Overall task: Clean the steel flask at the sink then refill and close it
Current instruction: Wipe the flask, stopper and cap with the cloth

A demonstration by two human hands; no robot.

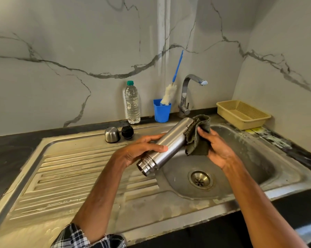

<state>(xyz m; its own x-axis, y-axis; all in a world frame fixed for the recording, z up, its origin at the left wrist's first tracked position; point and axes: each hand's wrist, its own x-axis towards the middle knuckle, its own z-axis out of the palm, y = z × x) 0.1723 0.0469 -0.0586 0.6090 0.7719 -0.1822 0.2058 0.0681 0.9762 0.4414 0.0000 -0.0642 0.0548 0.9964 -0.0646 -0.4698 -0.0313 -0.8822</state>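
Observation:
The steel flask [170,142] is held tilted over the sink basin [240,158], its open threaded mouth pointing down toward me. My left hand [142,151] grips it round the lower body near the mouth. My right hand [217,149] holds a dark green cloth [197,135] wrapped against the flask's far end. The steel cup lid [112,134] and the black stopper [127,132] stand side by side on the drainboard behind the flask. A plastic water bottle [132,102] with a green cap stands at the wall.
The tap [188,93] arches over the basin's back edge with no water running. A blue cup [161,110] holds a bottle brush [170,92]. A yellow basket [242,114] sits at the right. The ribbed drainboard [70,176] lies left; the drain [200,179] is below the flask.

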